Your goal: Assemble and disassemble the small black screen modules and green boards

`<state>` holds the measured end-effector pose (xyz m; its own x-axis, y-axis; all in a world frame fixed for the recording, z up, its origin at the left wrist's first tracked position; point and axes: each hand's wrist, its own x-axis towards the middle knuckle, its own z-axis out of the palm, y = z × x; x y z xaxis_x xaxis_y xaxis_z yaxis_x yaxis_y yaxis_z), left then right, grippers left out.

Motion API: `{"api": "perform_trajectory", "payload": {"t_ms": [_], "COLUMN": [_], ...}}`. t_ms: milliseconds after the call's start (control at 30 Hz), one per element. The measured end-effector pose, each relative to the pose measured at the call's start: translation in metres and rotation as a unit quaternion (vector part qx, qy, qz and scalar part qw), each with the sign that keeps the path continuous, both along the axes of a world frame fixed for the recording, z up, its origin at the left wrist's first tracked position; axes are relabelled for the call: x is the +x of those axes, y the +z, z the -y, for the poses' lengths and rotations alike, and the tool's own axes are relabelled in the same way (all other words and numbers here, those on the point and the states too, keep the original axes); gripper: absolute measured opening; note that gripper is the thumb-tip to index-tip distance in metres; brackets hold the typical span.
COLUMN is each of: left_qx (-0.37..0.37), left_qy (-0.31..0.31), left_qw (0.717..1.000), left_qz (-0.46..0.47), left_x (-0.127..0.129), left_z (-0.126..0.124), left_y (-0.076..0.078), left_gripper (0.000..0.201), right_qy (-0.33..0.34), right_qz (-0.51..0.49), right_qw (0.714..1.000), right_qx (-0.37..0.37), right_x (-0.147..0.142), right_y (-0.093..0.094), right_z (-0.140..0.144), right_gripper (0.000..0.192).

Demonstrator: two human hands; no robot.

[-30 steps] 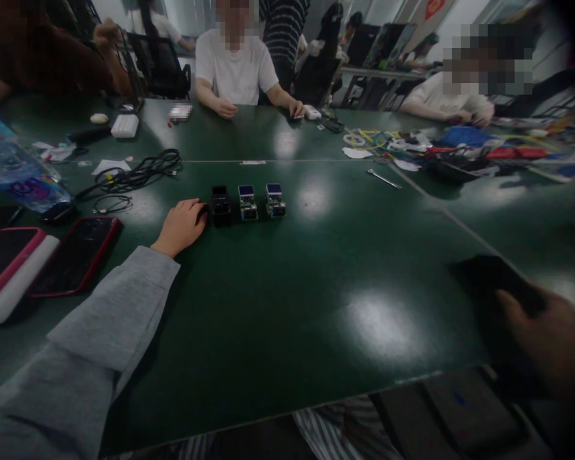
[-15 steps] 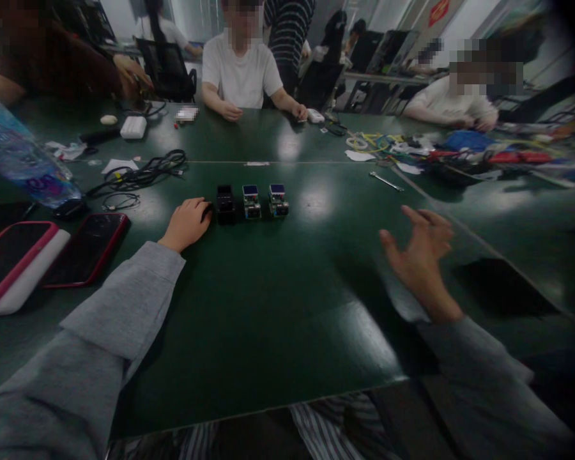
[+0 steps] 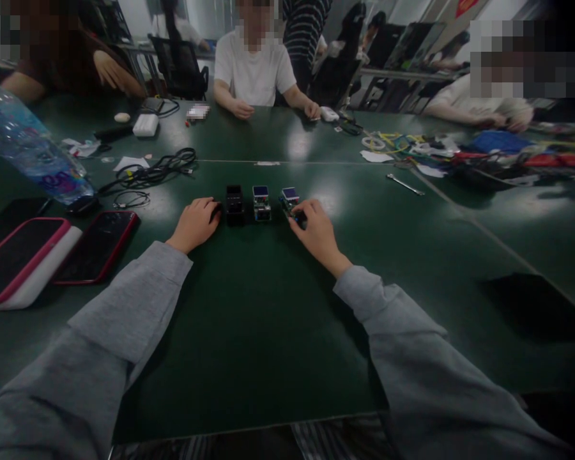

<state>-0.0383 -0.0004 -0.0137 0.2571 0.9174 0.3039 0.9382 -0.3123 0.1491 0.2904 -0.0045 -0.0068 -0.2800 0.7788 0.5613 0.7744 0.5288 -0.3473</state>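
3 small electronic modules stand in a row on the dark green table (image 3: 268, 332). The right hand (image 3: 316, 231) pinches the blue-screened circuit-board module (image 3: 290, 199) at the row's right end. The left hand (image 3: 196, 223) rests curled against the black box-shaped module (image 3: 234, 204), gripping nothing. The middle blue-screened module (image 3: 261, 203) stands just left of the pinch; a sideways tug could topple it.

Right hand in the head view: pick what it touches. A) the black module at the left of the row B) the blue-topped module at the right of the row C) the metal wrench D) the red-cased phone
B: the right hand has its fingers on the small blue-topped circuit module at the right end of the row.
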Motion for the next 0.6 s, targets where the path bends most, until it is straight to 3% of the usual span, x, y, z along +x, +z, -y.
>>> {"api": "perform_trajectory", "payload": {"t_ms": [267, 467, 600], "left_qx": [0.001, -0.003, -0.003], "left_qy": [-0.002, -0.004, 0.0], "left_qw": [1.0, 1.0, 1.0], "left_qz": [0.001, -0.001, -0.007], "left_x": [0.0, 0.0, 0.0], "left_z": [0.001, 0.0, 0.0], "left_y": [0.001, 0.001, 0.002], "left_gripper": [0.039, 0.04, 0.04], "right_qy": [-0.011, -0.045, -0.047], "right_qz": [-0.186, -0.21, -0.202], "right_qw": [0.981, 0.971, 0.976], "right_qx": [-0.058, -0.101, -0.072], "right_x": [0.006, 0.012, 0.01], "right_y": [-0.008, -0.018, -0.018], "right_z": [-0.008, -0.018, -0.016], "right_gripper": [0.019, 0.016, 0.035]}}
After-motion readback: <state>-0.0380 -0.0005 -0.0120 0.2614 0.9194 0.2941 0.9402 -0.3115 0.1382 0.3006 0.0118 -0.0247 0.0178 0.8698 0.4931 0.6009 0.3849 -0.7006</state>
